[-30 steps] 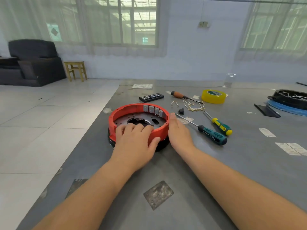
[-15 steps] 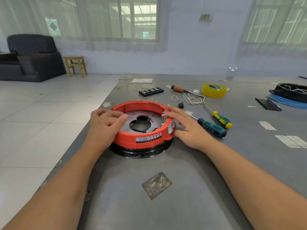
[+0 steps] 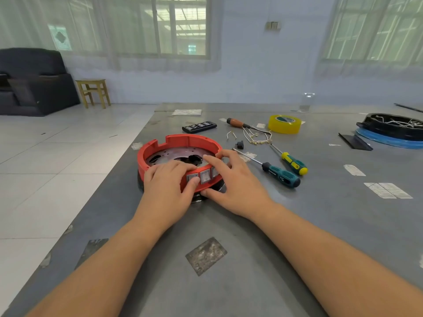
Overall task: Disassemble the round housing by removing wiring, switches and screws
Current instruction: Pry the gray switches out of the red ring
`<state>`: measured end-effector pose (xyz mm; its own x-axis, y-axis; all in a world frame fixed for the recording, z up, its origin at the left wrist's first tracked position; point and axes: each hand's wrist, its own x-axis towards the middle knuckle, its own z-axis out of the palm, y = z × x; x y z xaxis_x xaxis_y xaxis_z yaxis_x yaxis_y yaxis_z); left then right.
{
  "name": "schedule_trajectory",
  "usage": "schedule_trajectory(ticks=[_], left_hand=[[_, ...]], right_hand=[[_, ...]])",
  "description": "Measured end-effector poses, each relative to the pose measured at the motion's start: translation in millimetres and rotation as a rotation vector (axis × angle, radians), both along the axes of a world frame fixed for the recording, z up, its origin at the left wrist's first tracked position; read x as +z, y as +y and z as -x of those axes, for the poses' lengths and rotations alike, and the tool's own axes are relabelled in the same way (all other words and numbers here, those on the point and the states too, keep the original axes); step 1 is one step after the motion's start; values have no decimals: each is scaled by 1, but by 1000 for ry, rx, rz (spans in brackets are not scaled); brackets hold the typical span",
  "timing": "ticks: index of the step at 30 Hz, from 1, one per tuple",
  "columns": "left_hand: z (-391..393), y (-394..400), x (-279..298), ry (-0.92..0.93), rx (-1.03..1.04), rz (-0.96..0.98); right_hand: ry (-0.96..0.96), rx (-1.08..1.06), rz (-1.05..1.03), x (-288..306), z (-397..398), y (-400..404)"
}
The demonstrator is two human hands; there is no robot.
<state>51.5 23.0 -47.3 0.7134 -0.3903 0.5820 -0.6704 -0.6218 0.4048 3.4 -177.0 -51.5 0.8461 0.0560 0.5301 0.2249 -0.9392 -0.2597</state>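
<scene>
The round housing [image 3: 183, 141], a red plastic ring on a black base with a perforated metal plate inside, lies on the grey table. A row of grey rocker switches [image 3: 205, 176] in its wall faces me. My left hand [image 3: 166, 187] grips the near rim, fingers curled over the top and thumb pressed on the leftmost switch. My right hand [image 3: 237, 186] holds the near right side, fingers spread over the rim and thumb against the black base. Loose removed wires [image 3: 256, 138] and a small black knob [image 3: 239, 145] lie behind the housing.
Right of the housing lie a teal screwdriver [image 3: 281, 175] and a yellow-green one [image 3: 294, 165]. Further back are a wooden-handled tool [image 3: 237, 122], yellow tape [image 3: 284, 124] and a black bit case [image 3: 199, 126]. Another black housing [image 3: 393, 126] sits far right. The table's left edge drops to the floor.
The housing has been turned so its switches came from the far side round to the near side. Both hands shifted along the rim and now hold its near part.
</scene>
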Motion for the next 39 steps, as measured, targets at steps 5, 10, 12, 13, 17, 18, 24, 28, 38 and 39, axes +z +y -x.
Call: schedule_trajectory(ticks=[5, 10, 12, 13, 17, 18, 24, 28, 38, 39], left_hand=[[-7, 9, 3, 76, -14, 70], [-23, 18, -1, 146, 78, 156], [-27, 20, -2, 189, 79, 187], [-28, 21, -3, 202, 70, 195], [-28, 22, -4, 208, 50, 189], [-28, 22, -3, 210, 52, 180], [-19, 22, 2, 198, 31, 232], [-10, 20, 10, 188, 14, 364], [-7, 30, 19, 324, -131, 660], [-7, 32, 19, 337, -150, 663]], right_hand=[[-98, -146, 171, 8, -2, -36], [38, -631, 449, 4, 1, -83], [156, -708, 364, 1, -2, -88], [192, -722, 333, 0, -4, -89], [218, -718, 325, -3, -9, -90], [209, -714, 304, -3, -8, -89], [-31, -385, -92, 4, 9, -77], [-64, -65, -153, 6, 21, -58], [57, -46, 60, 2, 21, -49], [40, -72, 104, 2, 21, -49]])
